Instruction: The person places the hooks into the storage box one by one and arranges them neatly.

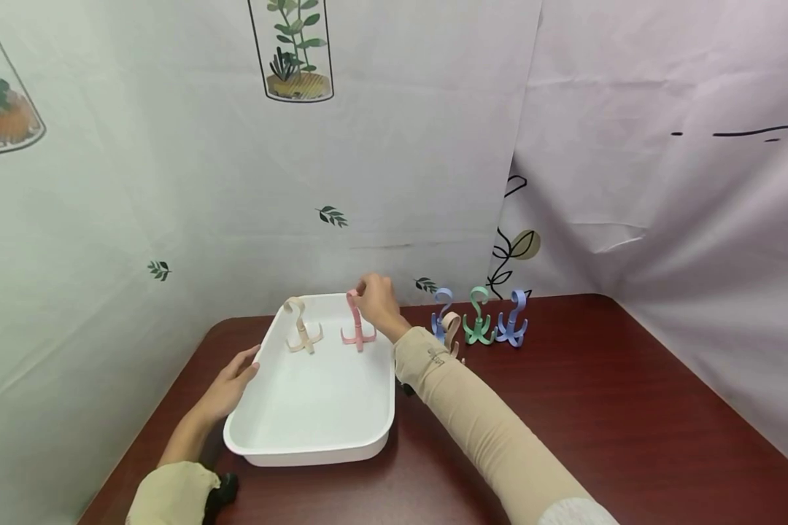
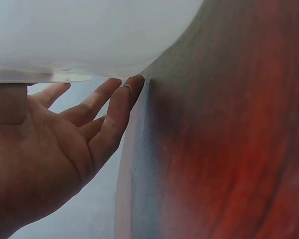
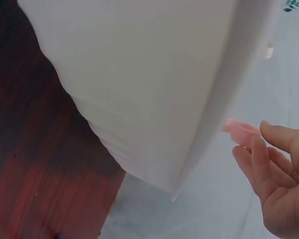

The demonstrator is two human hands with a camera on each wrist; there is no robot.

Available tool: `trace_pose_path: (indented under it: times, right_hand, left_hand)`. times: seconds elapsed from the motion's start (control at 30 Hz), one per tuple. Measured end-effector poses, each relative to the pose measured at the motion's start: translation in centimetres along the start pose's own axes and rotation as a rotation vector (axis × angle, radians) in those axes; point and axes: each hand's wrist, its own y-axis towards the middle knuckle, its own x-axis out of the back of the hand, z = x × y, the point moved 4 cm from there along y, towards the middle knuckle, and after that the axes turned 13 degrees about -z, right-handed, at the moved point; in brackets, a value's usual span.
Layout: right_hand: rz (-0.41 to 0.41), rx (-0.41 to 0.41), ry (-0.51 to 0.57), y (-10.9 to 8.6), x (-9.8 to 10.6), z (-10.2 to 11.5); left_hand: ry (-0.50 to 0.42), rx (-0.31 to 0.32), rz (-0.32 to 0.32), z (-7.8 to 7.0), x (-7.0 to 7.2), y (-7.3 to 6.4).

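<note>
My right hand point(image 1: 378, 302) pinches the curled top of a pink four-pronged hanging hook point(image 1: 358, 324) between thumb and fingers. The hook stands upright at the far right part of a white tray point(image 1: 315, 415), its prongs low over the tray floor. In the right wrist view, only the hook's pink top point(image 3: 243, 133) shows past the tray wall. A beige hook point(image 1: 300, 324) of the same kind stands in the tray to its left. My left hand point(image 1: 230, 384) rests against the tray's left side, with loosely extended fingers point(image 2: 117, 112) at the outer wall.
Two blue hooks point(image 1: 512, 321), a green hook point(image 1: 479, 319) and a beige hook point(image 1: 452, 326) stand right of the tray on the dark red table point(image 1: 604, 408). My right forearm partly hides that beige one. A printed cloth point(image 1: 400, 168) hangs behind the table.
</note>
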Motion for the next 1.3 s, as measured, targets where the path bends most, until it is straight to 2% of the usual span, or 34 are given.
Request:
trace_pose_path:
  times: [0.17,0.27,0.43,0.57,0.7,0.9,1.03,1.3]
  right_hand:
    - [0.015,0.014,0.000,0.2,0.8,-0.1]
    - [0.018,0.042,-0.001,0.0,2.3,0.2]
    - [-0.013,0.148,-0.021,0.0,7.2,1.6]
    - [0.049,0.198,-0.036,0.0,11.1,1.7]
    - [0.152,0.209,-0.050,-0.2,13.5,-0.2]
    - [0.248,0.253,-0.054,-0.9,15.5,-3.8]
    - [0.286,0.278,-0.041,-1.5,16.4,-5.8]
    - [0.341,0.204,0.076,-2.1,16.5,-10.2]
  left_hand:
    - [0.002,0.002,-0.005,0.0,0.1,0.1]
    - [0.001,0.003,0.004,-0.2,0.2,0.1]
    - [-0.012,-0.019,0.008,-0.4,0.1,0.5]
    - [-0.010,-0.020,0.009,-0.5,0.2,0.9]
    - [0.001,0.001,0.012,-0.2,0.2,0.9]
    - [0.005,0.005,0.019,0.1,0.0,0.8]
    - [0.007,-0.005,0.015,0.0,0.0,0.7]
    - [0.020,-0.010,0.012,0.1,0.0,0.7]
